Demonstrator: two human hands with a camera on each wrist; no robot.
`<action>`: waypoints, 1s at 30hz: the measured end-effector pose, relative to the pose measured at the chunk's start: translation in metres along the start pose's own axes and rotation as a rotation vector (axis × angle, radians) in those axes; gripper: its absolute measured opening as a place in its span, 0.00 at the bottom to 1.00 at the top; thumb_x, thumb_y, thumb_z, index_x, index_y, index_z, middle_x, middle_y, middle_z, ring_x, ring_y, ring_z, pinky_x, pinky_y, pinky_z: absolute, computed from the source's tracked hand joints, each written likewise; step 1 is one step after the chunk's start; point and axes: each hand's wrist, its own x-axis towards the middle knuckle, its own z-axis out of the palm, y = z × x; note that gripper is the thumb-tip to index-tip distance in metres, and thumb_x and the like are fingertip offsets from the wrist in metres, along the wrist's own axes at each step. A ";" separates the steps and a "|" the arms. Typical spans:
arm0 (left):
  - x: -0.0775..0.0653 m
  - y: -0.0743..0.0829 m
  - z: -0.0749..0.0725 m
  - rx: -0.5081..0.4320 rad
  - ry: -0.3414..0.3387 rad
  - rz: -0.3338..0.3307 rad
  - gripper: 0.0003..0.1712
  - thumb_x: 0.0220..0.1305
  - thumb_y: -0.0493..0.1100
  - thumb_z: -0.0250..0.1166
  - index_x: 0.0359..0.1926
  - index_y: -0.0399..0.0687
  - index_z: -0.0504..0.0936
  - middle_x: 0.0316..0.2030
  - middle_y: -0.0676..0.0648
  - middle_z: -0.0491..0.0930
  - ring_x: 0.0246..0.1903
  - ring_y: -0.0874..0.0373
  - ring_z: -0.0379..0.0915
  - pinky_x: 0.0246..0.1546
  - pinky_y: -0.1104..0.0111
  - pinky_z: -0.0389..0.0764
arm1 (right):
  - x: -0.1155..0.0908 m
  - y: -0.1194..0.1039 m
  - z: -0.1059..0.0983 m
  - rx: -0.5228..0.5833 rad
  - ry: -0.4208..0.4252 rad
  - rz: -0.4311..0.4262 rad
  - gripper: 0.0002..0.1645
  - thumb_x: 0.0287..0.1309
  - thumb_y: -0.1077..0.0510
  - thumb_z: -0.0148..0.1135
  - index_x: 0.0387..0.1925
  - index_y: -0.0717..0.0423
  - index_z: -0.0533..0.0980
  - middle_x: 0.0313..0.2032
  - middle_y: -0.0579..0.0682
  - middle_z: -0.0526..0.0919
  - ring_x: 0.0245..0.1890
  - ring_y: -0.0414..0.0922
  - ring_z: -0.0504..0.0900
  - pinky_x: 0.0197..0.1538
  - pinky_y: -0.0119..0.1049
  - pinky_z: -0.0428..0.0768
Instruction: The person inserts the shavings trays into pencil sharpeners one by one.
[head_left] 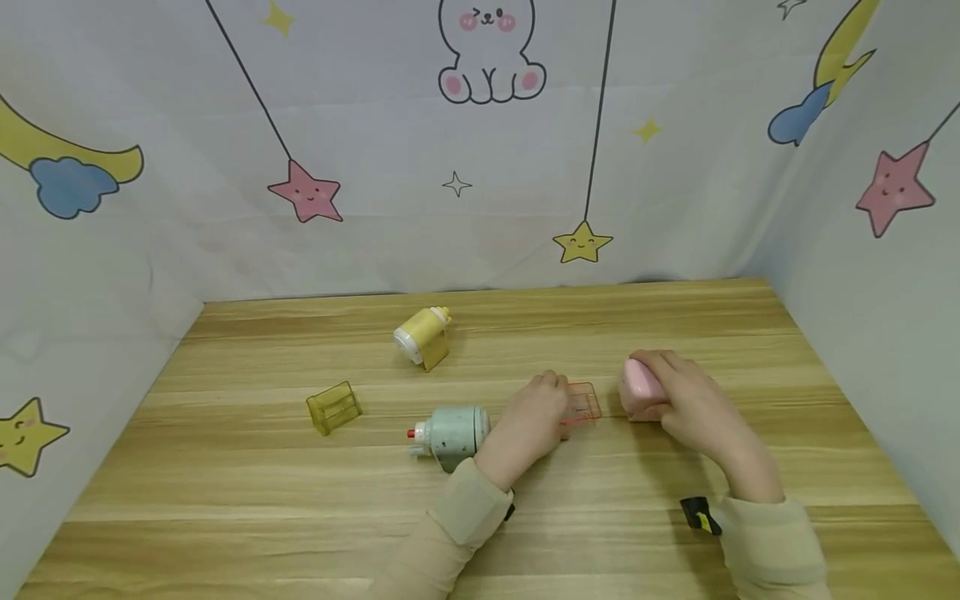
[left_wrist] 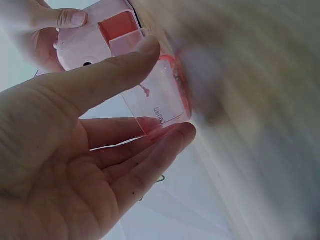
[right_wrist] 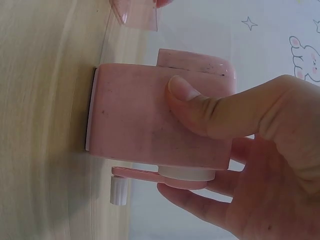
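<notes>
My right hand (head_left: 701,412) grips a pink hand-crank pencil sharpener (right_wrist: 135,115), thumb on one side and fingers on the other. Its crank handle (right_wrist: 137,174) with a white knob shows near the fingers, and its base is right at the table. In the left wrist view an orange-red opening (left_wrist: 119,27) shows in the sharpener's body. Between thumb and fingers, my left hand (head_left: 528,425) holds a clear pinkish shavings tray (left_wrist: 162,92), close over the table and facing that opening.
A mint green sharpener (head_left: 453,431) lies on its side left of my left hand. Farther back is a yellow sharpener (head_left: 423,331), tilted over. A transparent yellow shavings tray (head_left: 334,408) sits at the left on the wooden table (head_left: 262,517). Printed cloth walls (head_left: 390,242) enclose the table.
</notes>
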 end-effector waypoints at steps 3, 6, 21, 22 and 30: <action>0.000 0.001 0.001 -0.004 -0.002 0.003 0.35 0.42 0.50 0.72 0.49 0.35 0.73 0.39 0.45 0.76 0.38 0.56 0.71 0.38 0.72 0.78 | 0.000 -0.001 0.002 0.006 0.004 -0.011 0.39 0.38 0.65 0.68 0.57 0.60 0.65 0.51 0.62 0.72 0.47 0.60 0.69 0.48 0.62 0.70; 0.001 0.001 0.002 0.001 0.005 0.010 0.34 0.42 0.51 0.72 0.49 0.36 0.74 0.38 0.45 0.76 0.37 0.57 0.71 0.37 0.73 0.78 | 0.001 -0.002 0.003 0.010 0.012 -0.022 0.39 0.38 0.66 0.68 0.56 0.60 0.66 0.51 0.62 0.73 0.47 0.59 0.69 0.48 0.61 0.70; 0.002 0.003 0.005 -0.006 0.023 0.034 0.32 0.43 0.52 0.71 0.47 0.37 0.74 0.35 0.47 0.75 0.35 0.58 0.70 0.35 0.72 0.78 | 0.003 -0.009 0.007 0.015 -0.001 -0.055 0.38 0.37 0.65 0.69 0.55 0.60 0.67 0.49 0.60 0.74 0.47 0.57 0.70 0.48 0.60 0.71; 0.002 0.003 0.005 -0.004 0.026 0.036 0.32 0.43 0.52 0.71 0.46 0.37 0.75 0.35 0.47 0.75 0.34 0.58 0.70 0.35 0.72 0.78 | 0.003 -0.009 0.007 0.018 -0.002 -0.056 0.38 0.37 0.65 0.69 0.55 0.60 0.67 0.49 0.60 0.74 0.47 0.57 0.70 0.48 0.60 0.71; 0.003 0.004 0.005 -0.028 0.023 0.044 0.30 0.42 0.52 0.72 0.43 0.39 0.75 0.33 0.47 0.74 0.34 0.58 0.69 0.35 0.72 0.77 | 0.003 -0.011 0.008 0.029 -0.003 -0.067 0.37 0.36 0.68 0.68 0.54 0.59 0.67 0.50 0.59 0.74 0.47 0.56 0.70 0.48 0.59 0.71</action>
